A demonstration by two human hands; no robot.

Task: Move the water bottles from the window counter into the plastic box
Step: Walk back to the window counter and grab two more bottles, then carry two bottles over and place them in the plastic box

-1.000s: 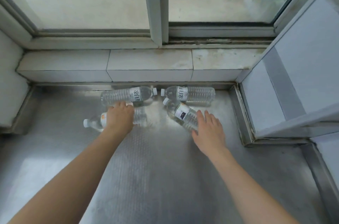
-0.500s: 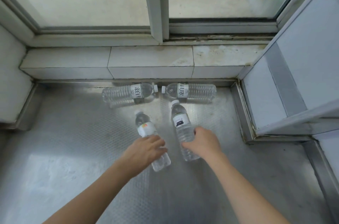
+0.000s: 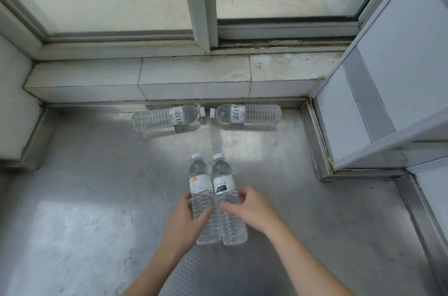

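Two clear water bottles are held side by side, caps pointing away from me, above the steel window counter (image 3: 97, 198). My left hand (image 3: 186, 220) grips the left bottle (image 3: 201, 186), which has an orange-marked label. My right hand (image 3: 252, 211) grips the right bottle (image 3: 224, 184), labelled with a dark mark. At the back of the counter two more bottles lie on their sides, caps facing each other: one on the left (image 3: 167, 117) and one on the right (image 3: 247, 115). No plastic box is in view.
A tiled sill (image 3: 194, 72) and sliding window frame (image 3: 201, 4) run along the back. A white wall stands at the left (image 3: 14, 101), and a grey-white panel with a metal frame (image 3: 363, 101) closes off the right side.
Both hands have drawn their bottles back toward me and brought them together, side by side. The two bottles at the back have not moved.
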